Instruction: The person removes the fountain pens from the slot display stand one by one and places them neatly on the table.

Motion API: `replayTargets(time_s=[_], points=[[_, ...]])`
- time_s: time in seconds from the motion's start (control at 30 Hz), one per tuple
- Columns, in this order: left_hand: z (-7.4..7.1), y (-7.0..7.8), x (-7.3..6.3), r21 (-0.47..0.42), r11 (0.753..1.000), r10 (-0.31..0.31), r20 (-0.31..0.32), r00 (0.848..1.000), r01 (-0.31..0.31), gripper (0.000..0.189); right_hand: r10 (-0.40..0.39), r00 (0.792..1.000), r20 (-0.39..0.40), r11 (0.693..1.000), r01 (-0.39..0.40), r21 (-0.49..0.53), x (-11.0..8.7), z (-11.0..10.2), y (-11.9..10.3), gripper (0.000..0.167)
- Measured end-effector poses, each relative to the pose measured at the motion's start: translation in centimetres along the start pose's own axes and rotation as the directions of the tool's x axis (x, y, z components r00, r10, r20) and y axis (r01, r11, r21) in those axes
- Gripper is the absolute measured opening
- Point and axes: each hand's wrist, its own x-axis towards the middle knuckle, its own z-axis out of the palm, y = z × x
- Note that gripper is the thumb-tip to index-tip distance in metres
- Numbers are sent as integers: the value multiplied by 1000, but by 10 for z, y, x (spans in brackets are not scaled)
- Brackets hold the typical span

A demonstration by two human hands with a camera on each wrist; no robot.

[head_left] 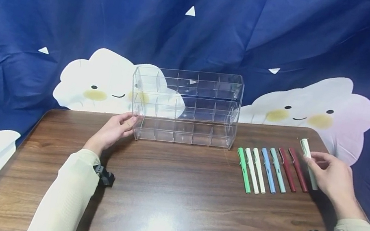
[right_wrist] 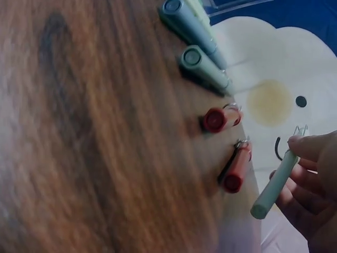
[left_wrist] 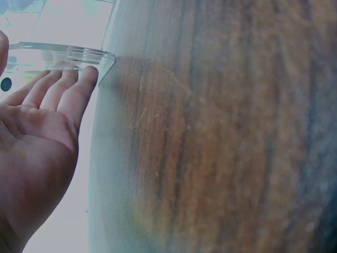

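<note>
A clear acrylic rack with three tiers of small compartments stands at the back of the table. At its lower left side is my left hand. In the left wrist view the fingers are extended, their tips touching the clear rack edge. Over at the right, my right hand pinches a pale green pen between thumb and fingers, its clip end pointing away. Beside it on the table lies a dark red pen, the nearest in a row of pens.
Leftward from it the row holds another dark red pen, a pale teal pen, a blue pen, two white pens and a green pen. A blue cloth with clouds hangs behind the wooden table.
</note>
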Motion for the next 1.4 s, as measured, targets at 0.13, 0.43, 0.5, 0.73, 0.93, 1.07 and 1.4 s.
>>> replayTargets(time_s=[0.13, 0.43, 0.5, 0.73, 0.93, 1.07, 1.4], points=[[0, 0, 0, -5, 1000, -6, -3, 1000, 6, 71, 15, 1000, 19, 1000, -15, -16, 2, 5, 6, 33], [0, -2, 0, 19, 1000, -3, 0, 1000, 3, 69, 54, 996, 70, 997, -50, -55, 4, 12, 20, 33], [-1, -2, 0, 13, 1000, 2, 1, 1000, -2, 69, 53, 995, 79, 997, -48, -62, 5, 13, 21, 33], [-1, -1, -1, 28, 999, 24, 0, 1000, -24, 71, 85, 989, 123, 993, -74, -92, 9, 14, 18, 36], [1, 2, -2, 49, 999, 24, -16, 1000, -23, 67, 104, 982, 156, 991, -89, -99, 11, 16, 17, 36], [2, 5, -4, 123, 992, 25, -48, 999, -19, 68, 104, 980, 166, 991, -88, -104, 10, 18, 17, 38], [-5, 16, -20, 202, 978, 118, -291, 950, -59, 57, 80, 995, 67, 995, -75, -68, 5, 9, 11, 42]])
